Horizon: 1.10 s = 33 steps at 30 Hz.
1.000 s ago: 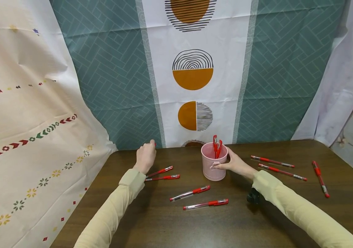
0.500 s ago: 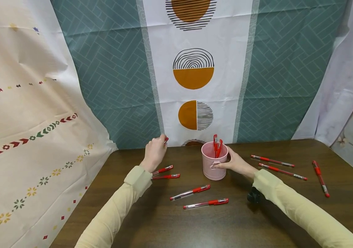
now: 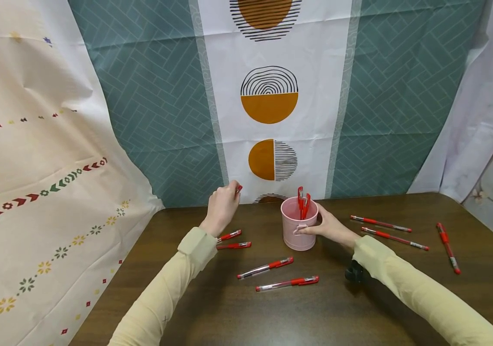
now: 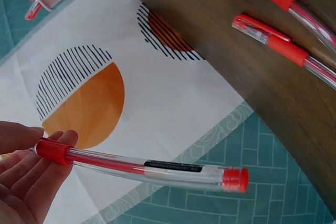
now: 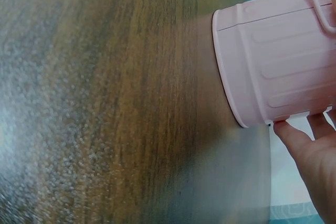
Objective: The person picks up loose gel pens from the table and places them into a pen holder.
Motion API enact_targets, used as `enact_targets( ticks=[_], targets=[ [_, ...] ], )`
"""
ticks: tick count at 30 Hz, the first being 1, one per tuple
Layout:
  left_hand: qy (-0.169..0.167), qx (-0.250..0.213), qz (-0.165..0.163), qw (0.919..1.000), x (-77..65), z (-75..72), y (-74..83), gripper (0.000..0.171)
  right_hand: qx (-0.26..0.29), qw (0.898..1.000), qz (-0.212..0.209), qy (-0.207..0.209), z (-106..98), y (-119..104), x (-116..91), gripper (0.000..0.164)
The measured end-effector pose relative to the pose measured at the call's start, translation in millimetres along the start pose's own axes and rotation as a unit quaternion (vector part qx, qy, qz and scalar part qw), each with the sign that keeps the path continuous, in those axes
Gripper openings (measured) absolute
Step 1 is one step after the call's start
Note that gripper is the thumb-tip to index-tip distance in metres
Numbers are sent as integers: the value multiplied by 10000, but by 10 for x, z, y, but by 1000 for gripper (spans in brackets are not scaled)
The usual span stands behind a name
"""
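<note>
My left hand (image 3: 221, 206) is raised over the back left of the table. In the left wrist view its thumb and fingers pinch a clear gel pen (image 4: 152, 167) by its red grip, and the barrel points away from the palm. A pink bucket-shaped cup (image 3: 296, 235) with small side handles stands upright at the table's back. My right hand (image 3: 333, 228) grips it from the right, thumb at the near side, fingers around the far side; the right wrist view shows fingers against its wall (image 5: 294, 51). Red pens (image 3: 301, 202) stand inside the cup, caps above its rim.
Two pens (image 3: 234, 245) lie beneath the left forearm's side. Nearer the front are a pen (image 3: 265, 268) and another pen (image 3: 287, 283). Several more, including a red pen (image 3: 447, 247), lie on the right of the brown table (image 3: 298, 317). Patterned cloth (image 3: 268, 110) hangs directly behind.
My left hand has moved right and slightly up with the pen, closer to the cup. The right hand and the cup have stayed where they were.
</note>
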<state>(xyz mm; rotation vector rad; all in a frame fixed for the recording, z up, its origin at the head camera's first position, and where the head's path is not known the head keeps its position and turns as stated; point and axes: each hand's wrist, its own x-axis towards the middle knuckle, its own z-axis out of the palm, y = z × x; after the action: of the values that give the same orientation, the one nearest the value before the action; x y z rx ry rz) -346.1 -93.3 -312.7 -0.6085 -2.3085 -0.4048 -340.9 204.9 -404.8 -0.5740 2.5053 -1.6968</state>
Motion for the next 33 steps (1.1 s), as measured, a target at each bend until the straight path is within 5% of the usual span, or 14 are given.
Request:
enact_targets(
  ticks=[6, 12, 33],
  targets=[
    [144, -125, 177, 9997, 18, 0, 31, 8, 131, 9998, 118, -87, 11, -193, -80, 88],
    [230, -348, 289, 9987, 53, 15, 111, 10, -5, 10000, 82, 43, -3, 44, 6, 90],
    [725, -732, 542, 9932, 239, 3, 367, 9, -28, 10000, 40, 32, 4, 53, 17, 90]
  ],
)
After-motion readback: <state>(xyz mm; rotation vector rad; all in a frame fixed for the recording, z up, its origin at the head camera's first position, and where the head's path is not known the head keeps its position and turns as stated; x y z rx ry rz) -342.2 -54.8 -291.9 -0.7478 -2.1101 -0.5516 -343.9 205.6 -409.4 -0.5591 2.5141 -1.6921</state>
